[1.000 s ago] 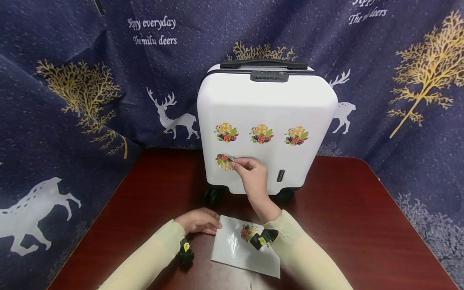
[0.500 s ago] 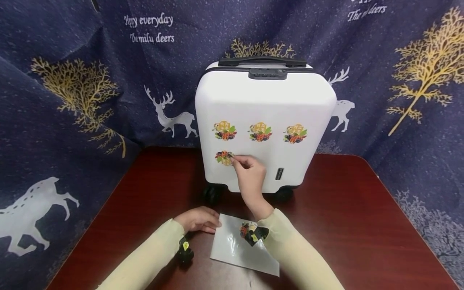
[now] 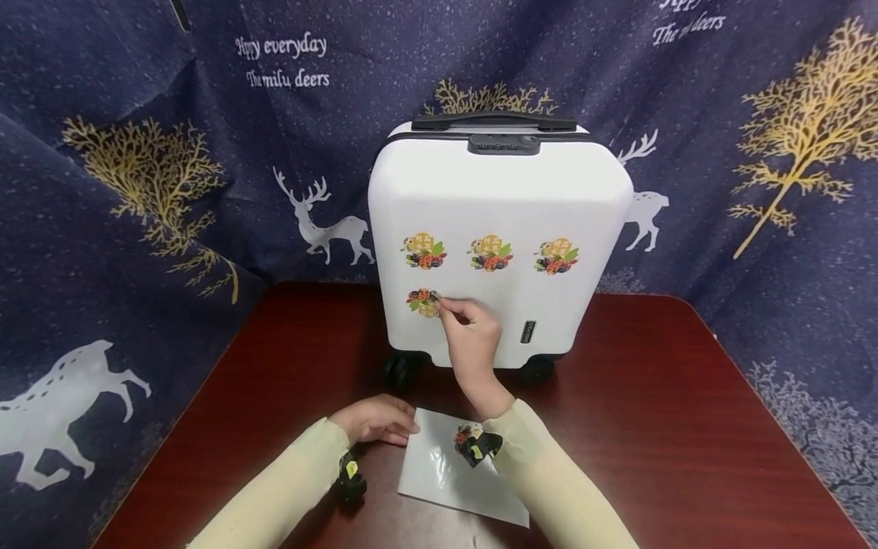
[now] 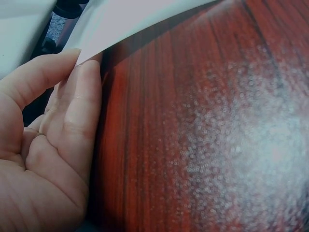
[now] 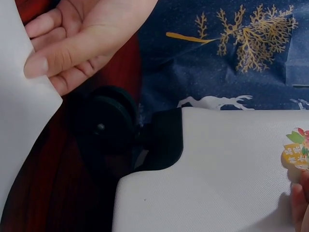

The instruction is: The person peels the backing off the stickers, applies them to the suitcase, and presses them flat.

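Note:
My right hand (image 3: 473, 335) pinches the right edge of a fruit sticker (image 3: 421, 300) at the lower left of the white suitcase (image 3: 494, 206). That sticker is upside down compared with the three above it, berries on top and gold lettering below. In the right wrist view the sticker (image 5: 297, 150) stands partly off the shell, with a shadow under it; only fingertips show at the right edge. My left hand (image 3: 377, 418) grips the corner of a glossy white sheet (image 3: 428, 473) between thumb and fingers, as the left wrist view confirms. Another fruit sticker (image 3: 466, 436) shows on the sheet, partly hidden by my right wrist.
Three matching stickers, left (image 3: 424, 252), middle (image 3: 490, 253) and right (image 3: 556, 256), form a row on the suitcase. Below them is a small black nameplate (image 3: 527, 332). The suitcase stands on black wheels (image 3: 405, 370) on a dark red table (image 3: 652, 427), before a deer-patterned curtain (image 3: 274, 137).
My right wrist and forearm have shifted slightly left, while the fingers keep their pinch on the sticker near the same spot. The left hand has stayed on the sheet's corner.

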`<state>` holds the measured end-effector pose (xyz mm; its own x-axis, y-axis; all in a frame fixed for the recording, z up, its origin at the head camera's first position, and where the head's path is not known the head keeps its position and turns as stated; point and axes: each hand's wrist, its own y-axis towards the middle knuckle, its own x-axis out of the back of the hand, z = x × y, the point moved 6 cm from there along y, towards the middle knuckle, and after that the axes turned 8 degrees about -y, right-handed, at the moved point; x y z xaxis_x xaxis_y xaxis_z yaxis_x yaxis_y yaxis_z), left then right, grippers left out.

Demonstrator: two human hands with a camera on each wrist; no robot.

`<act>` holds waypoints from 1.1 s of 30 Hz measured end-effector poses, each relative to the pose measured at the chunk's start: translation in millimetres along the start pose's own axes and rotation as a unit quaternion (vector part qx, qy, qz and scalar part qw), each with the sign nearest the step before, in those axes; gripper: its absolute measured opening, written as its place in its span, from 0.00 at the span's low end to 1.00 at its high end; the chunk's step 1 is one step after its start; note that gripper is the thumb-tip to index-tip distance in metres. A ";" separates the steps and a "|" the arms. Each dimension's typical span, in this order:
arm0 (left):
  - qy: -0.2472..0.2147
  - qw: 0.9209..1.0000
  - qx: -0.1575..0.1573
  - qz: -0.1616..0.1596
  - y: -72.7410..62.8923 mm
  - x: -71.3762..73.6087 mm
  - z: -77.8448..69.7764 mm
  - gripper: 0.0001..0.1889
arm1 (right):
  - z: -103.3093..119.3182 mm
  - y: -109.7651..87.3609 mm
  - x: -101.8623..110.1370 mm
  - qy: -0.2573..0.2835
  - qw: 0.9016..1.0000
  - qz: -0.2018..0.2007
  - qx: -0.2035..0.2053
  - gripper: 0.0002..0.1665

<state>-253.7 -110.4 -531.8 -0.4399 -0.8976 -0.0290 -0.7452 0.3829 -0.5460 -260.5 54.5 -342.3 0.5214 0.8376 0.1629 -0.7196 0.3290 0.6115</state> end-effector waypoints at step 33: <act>0.001 1.000 0.006 -0.004 1.2 -0.3 -0.8 0.18 | 11.3 3.4 -3.6 -0.103 0.989 0.021 0.108 0.05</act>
<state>-254.9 -109.5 -531.8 -0.4355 -0.8999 -0.0228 -0.7425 0.3734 -0.5561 -259.6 47.6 -332.0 0.5922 0.7340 0.3325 -0.6392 0.1766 0.7485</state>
